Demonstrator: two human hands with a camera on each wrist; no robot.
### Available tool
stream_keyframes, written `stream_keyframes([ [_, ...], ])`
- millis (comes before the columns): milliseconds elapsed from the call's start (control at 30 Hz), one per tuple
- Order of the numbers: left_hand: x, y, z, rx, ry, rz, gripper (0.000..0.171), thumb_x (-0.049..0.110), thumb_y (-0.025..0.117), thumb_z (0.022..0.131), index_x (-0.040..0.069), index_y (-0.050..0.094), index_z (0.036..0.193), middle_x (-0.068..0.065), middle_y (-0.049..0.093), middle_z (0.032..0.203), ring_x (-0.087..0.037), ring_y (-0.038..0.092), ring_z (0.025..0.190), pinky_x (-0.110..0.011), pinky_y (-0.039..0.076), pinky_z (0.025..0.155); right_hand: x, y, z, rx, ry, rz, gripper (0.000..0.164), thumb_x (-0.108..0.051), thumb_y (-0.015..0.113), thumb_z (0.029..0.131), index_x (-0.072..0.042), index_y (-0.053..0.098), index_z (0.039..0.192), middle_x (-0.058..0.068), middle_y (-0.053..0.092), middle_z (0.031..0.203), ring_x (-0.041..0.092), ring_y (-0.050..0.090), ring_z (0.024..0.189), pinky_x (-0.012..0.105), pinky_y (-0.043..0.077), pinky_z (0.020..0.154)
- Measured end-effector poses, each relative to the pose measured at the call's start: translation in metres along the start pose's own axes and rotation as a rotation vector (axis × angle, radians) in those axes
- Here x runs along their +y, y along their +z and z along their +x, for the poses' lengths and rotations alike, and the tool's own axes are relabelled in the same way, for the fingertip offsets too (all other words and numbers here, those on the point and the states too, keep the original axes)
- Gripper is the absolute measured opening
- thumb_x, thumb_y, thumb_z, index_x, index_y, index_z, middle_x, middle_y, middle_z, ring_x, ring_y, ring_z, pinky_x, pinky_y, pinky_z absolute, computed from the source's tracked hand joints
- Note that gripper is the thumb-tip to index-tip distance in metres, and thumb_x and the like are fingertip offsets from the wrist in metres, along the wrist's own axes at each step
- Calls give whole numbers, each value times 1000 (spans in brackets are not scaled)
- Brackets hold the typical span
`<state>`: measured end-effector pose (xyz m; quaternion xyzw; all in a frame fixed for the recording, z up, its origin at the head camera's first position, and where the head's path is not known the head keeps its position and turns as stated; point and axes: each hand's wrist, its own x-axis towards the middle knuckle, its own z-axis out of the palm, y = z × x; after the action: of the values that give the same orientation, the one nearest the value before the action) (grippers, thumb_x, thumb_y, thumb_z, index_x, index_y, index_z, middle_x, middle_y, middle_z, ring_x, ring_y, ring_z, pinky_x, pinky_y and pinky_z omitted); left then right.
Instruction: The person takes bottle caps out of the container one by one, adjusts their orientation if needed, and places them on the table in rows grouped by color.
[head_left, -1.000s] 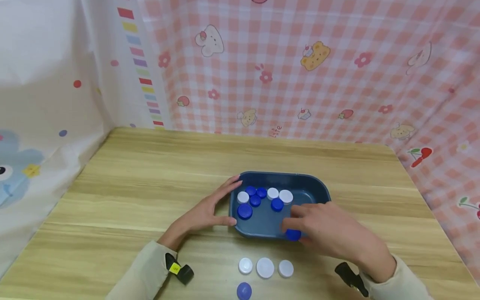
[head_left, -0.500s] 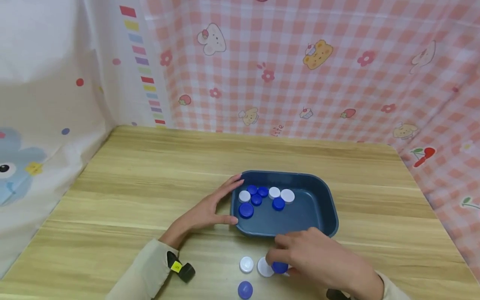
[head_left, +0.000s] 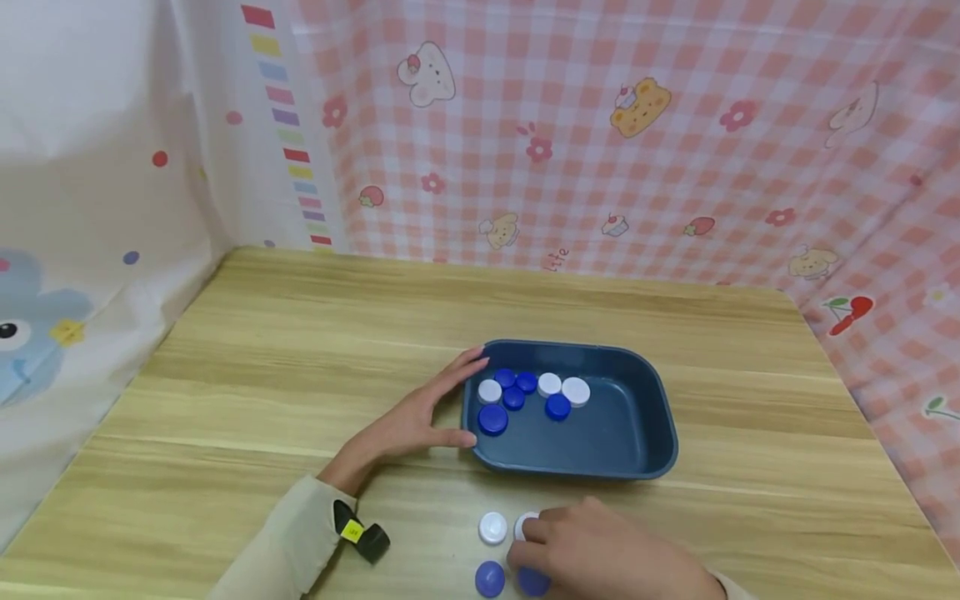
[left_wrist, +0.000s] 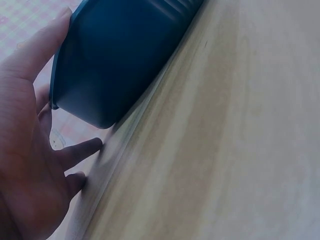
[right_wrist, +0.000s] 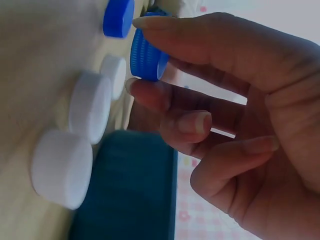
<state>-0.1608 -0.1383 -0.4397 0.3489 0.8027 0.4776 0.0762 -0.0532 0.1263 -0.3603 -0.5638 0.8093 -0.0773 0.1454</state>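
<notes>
My left hand rests at the left end of a dark blue plastic tray, thumb and fingers spread along its rim. In the left wrist view the thumb touches the rim while other fingers hang below. My right hand pinches a blue bottle cap between thumb and fingertips, low in front of the tray. Beside it a blue cap lies on the table. White caps, one of them in plain sight, form a row behind; the hand partly covers this row in the head view.
Inside the tray, several caps gather toward the left and back, among them a large blue cap and a white cap. The wooden table meets a pink checked cloth at its back.
My right hand has carried the blue cap out of the tray, toward me and left, down beside the other blue cap. The left hand stays at the tray's end.
</notes>
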Motion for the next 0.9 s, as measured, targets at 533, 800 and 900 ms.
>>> stream_keyframes([
  [533,43,-10,-2,-16,-26,-35,85,16,76,81,15,28,152,-6,12,159,-24,9,145,-56,15,111,-4,17,10,-81,100,70,31,-52,59,90,-24,64,103,-21,48,74,-5,41,63,14,35,53],
  [800,40,-9,-2,-14,-29,-42,86,16,76,81,16,28,152,-4,11,160,-24,9,145,-57,15,111,-7,21,12,-107,138,100,35,-55,56,90,-24,64,103,-20,48,73,-4,41,60,14,37,53],
  [900,40,-9,-3,-11,-35,-46,85,23,76,82,16,28,152,-4,11,160,-23,9,145,-56,15,111,-7,23,13,-94,138,80,35,-56,55,90,-24,64,102,-20,48,72,-4,41,60,14,36,52],
])
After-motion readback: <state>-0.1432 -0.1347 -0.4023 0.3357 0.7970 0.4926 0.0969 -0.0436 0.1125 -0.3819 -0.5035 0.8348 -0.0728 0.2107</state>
